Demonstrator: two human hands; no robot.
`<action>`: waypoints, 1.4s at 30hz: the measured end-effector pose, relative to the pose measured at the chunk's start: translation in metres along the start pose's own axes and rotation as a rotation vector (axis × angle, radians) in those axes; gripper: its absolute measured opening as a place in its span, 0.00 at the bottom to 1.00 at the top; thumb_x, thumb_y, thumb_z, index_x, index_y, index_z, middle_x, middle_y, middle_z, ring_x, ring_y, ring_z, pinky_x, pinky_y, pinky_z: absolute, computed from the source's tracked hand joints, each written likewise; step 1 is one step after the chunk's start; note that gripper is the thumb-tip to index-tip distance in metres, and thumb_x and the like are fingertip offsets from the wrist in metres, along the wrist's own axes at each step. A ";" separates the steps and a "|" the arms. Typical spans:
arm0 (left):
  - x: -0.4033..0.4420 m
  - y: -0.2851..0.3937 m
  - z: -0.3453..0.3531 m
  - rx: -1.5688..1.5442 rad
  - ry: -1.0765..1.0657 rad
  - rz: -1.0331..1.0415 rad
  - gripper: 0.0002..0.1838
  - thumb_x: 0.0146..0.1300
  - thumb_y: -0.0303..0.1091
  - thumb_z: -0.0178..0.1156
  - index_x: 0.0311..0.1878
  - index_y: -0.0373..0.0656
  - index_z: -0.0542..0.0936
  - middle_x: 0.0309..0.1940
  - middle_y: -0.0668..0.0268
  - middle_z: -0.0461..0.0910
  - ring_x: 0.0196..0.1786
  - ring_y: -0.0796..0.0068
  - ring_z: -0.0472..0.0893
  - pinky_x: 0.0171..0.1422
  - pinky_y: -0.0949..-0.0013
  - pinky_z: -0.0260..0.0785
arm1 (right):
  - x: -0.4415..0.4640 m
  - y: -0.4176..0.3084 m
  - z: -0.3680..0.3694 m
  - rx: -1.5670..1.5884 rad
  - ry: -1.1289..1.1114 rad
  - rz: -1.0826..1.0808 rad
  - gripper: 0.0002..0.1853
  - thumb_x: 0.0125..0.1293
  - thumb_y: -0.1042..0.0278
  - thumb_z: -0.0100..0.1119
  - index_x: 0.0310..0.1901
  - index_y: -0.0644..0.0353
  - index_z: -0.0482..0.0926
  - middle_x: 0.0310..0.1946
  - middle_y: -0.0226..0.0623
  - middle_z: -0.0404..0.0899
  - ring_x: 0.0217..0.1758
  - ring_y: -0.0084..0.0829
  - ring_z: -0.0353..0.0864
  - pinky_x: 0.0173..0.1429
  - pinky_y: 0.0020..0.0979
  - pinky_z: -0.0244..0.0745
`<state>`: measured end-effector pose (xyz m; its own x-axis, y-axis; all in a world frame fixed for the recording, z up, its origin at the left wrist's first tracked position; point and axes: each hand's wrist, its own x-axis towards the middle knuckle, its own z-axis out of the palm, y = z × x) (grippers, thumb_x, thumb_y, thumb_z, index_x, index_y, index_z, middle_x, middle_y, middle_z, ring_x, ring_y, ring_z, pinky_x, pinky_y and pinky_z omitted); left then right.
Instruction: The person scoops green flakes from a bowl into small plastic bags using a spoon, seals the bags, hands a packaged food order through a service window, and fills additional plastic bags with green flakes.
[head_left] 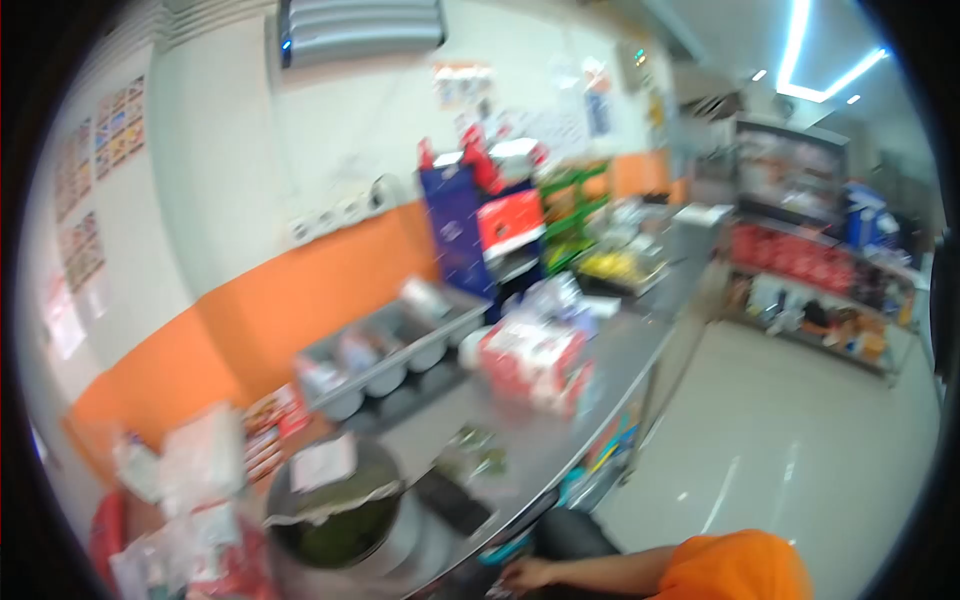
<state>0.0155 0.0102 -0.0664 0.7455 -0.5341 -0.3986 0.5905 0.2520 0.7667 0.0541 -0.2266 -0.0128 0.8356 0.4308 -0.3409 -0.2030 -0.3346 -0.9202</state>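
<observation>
My right hand [527, 574] is low in the head view, below the counter's front edge, at the end of a bare forearm and an orange sleeve [735, 568]. It is close to a dark, rounded shape that may be a knee. Blur smears the fingers, so I cannot tell whether they hold anything. My left hand is out of view. Nearby on the metal counter [415, 432] stands a large steel pot [410, 540] with dark green contents. A white piece [323, 464] lies at its top, and a dark flat thing [455, 503] sits beside it.
A grey rack of round containers [395, 355] runs along the orange wall. A red-and-white package [535, 360] stands mid-counter, with a yellow-filled tray [612, 268] farther back. Plastic bags [205, 460] crowd the left. Across the tiled floor [740, 450] is a shelf unit [810, 330].
</observation>
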 end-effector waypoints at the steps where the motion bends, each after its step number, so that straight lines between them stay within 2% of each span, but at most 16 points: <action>1: 0.012 -0.029 -0.023 -0.070 -0.003 -0.005 0.19 0.71 0.26 0.56 0.63 0.44 0.79 0.54 0.57 0.78 0.58 0.64 0.79 0.56 0.64 0.75 | 0.002 0.000 -0.002 -0.078 -0.035 0.029 0.18 0.72 0.56 0.61 0.56 0.59 0.83 0.41 0.35 0.87 0.41 0.26 0.88 0.49 0.32 0.84; 2: 0.016 -0.050 -0.047 -0.118 -0.003 -0.003 0.19 0.71 0.26 0.56 0.63 0.46 0.79 0.52 0.56 0.78 0.57 0.63 0.79 0.55 0.63 0.75 | 0.000 0.001 -0.003 -0.077 -0.040 0.023 0.18 0.73 0.56 0.61 0.57 0.59 0.83 0.42 0.36 0.87 0.42 0.27 0.88 0.50 0.33 0.84; 3: -0.044 0.038 0.032 0.087 0.198 0.004 0.16 0.68 0.31 0.66 0.56 0.36 0.82 0.46 0.61 0.86 0.48 0.72 0.85 0.57 0.69 0.77 | -0.002 0.001 -0.007 -0.108 -0.017 0.005 0.18 0.73 0.57 0.61 0.57 0.60 0.82 0.43 0.37 0.87 0.43 0.28 0.87 0.51 0.34 0.84; 8: -0.049 0.026 0.015 0.109 0.234 0.053 0.18 0.67 0.32 0.67 0.56 0.34 0.82 0.46 0.62 0.87 0.47 0.74 0.86 0.53 0.72 0.76 | -0.004 0.000 0.004 0.154 0.022 0.130 0.12 0.67 0.65 0.64 0.47 0.63 0.83 0.35 0.40 0.87 0.32 0.29 0.86 0.39 0.31 0.82; 13: -0.044 0.033 0.030 0.260 0.459 0.110 0.18 0.56 0.26 0.72 0.50 0.32 0.84 0.39 0.60 0.88 0.43 0.71 0.87 0.51 0.69 0.79 | -0.006 -0.032 -0.001 -0.234 0.337 -0.324 0.13 0.61 0.73 0.70 0.47 0.63 0.81 0.33 0.33 0.82 0.36 0.27 0.83 0.43 0.32 0.80; 16: -0.058 0.032 0.033 0.277 0.340 0.118 0.18 0.57 0.34 0.72 0.50 0.37 0.85 0.41 0.61 0.87 0.45 0.71 0.86 0.51 0.66 0.78 | -0.033 -0.055 0.013 -0.208 0.037 -0.280 0.13 0.60 0.70 0.74 0.46 0.62 0.84 0.38 0.37 0.87 0.43 0.27 0.86 0.51 0.32 0.81; 17: -0.067 0.039 0.041 0.514 0.411 0.015 0.17 0.63 0.36 0.69 0.52 0.38 0.84 0.42 0.62 0.87 0.47 0.71 0.85 0.55 0.67 0.76 | -0.039 -0.045 0.025 -0.161 0.004 -0.201 0.16 0.59 0.63 0.76 0.46 0.62 0.85 0.39 0.36 0.88 0.44 0.29 0.87 0.52 0.34 0.82; 19: -0.053 -0.002 0.017 0.411 0.415 0.051 0.16 0.64 0.36 0.70 0.50 0.38 0.84 0.42 0.63 0.87 0.46 0.71 0.84 0.54 0.65 0.77 | -0.056 -0.064 0.038 -0.448 -0.075 -0.170 0.24 0.61 0.47 0.73 0.50 0.55 0.84 0.41 0.37 0.88 0.46 0.34 0.88 0.53 0.36 0.82; 21: -0.064 0.036 0.035 0.273 0.448 0.072 0.11 0.60 0.28 0.72 0.44 0.35 0.86 0.41 0.60 0.88 0.45 0.71 0.86 0.54 0.64 0.78 | -0.048 -0.071 0.044 -0.408 -0.106 -0.276 0.23 0.62 0.46 0.72 0.50 0.54 0.83 0.38 0.38 0.88 0.43 0.38 0.88 0.51 0.37 0.82; 23: -0.034 -0.006 -0.024 0.278 0.272 0.224 0.07 0.61 0.24 0.69 0.42 0.33 0.86 0.40 0.57 0.88 0.43 0.67 0.87 0.51 0.60 0.79 | -0.042 -0.078 0.038 -0.427 -0.120 -0.275 0.22 0.61 0.47 0.73 0.48 0.54 0.85 0.38 0.39 0.89 0.41 0.38 0.89 0.51 0.39 0.82; 26: -0.035 0.027 0.035 0.180 0.376 0.103 0.10 0.60 0.25 0.72 0.44 0.32 0.85 0.40 0.56 0.88 0.43 0.67 0.87 0.55 0.66 0.78 | -0.048 -0.069 0.034 -0.481 -0.013 -0.262 0.21 0.63 0.47 0.69 0.48 0.54 0.86 0.39 0.43 0.88 0.42 0.39 0.89 0.48 0.40 0.82; 30: -0.036 0.028 0.037 0.460 0.379 0.179 0.15 0.64 0.40 0.72 0.47 0.41 0.86 0.39 0.67 0.86 0.44 0.74 0.83 0.54 0.70 0.73 | -0.044 -0.058 0.034 -0.583 0.047 -0.296 0.23 0.61 0.42 0.68 0.49 0.49 0.87 0.40 0.39 0.89 0.45 0.40 0.89 0.54 0.40 0.82; 31: -0.049 0.055 0.058 0.531 0.436 0.133 0.14 0.64 0.40 0.73 0.47 0.42 0.85 0.39 0.68 0.86 0.45 0.75 0.82 0.54 0.70 0.73 | -0.053 -0.091 0.030 -0.490 0.037 -0.134 0.18 0.57 0.48 0.69 0.41 0.51 0.89 0.39 0.43 0.88 0.43 0.44 0.89 0.51 0.42 0.83; 34: -0.060 0.043 0.038 0.386 0.478 0.133 0.09 0.62 0.31 0.73 0.42 0.39 0.84 0.38 0.65 0.86 0.44 0.74 0.83 0.53 0.70 0.73 | -0.031 -0.045 0.051 -0.180 0.034 -0.270 0.12 0.58 0.59 0.73 0.38 0.58 0.88 0.33 0.42 0.88 0.37 0.40 0.90 0.46 0.38 0.83; 38: -0.042 0.044 0.029 0.178 0.411 0.193 0.05 0.64 0.24 0.69 0.41 0.37 0.83 0.38 0.61 0.86 0.42 0.73 0.84 0.54 0.69 0.75 | -0.020 -0.059 0.033 -0.147 0.024 -0.158 0.13 0.58 0.66 0.73 0.42 0.63 0.87 0.32 0.41 0.89 0.33 0.31 0.89 0.43 0.33 0.84; 42: -0.048 0.051 0.036 0.088 0.345 0.195 0.04 0.66 0.22 0.66 0.42 0.35 0.82 0.39 0.59 0.86 0.43 0.70 0.85 0.55 0.68 0.76 | -0.022 -0.053 0.032 0.285 -0.061 0.002 0.11 0.62 0.73 0.69 0.43 0.71 0.85 0.33 0.42 0.89 0.33 0.27 0.89 0.40 0.30 0.85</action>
<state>-0.0012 0.0193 0.0103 0.9097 -0.1770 -0.3757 0.4104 0.2438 0.8787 0.0301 -0.1917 0.0376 0.8049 0.4826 -0.3454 -0.3465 -0.0904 -0.9337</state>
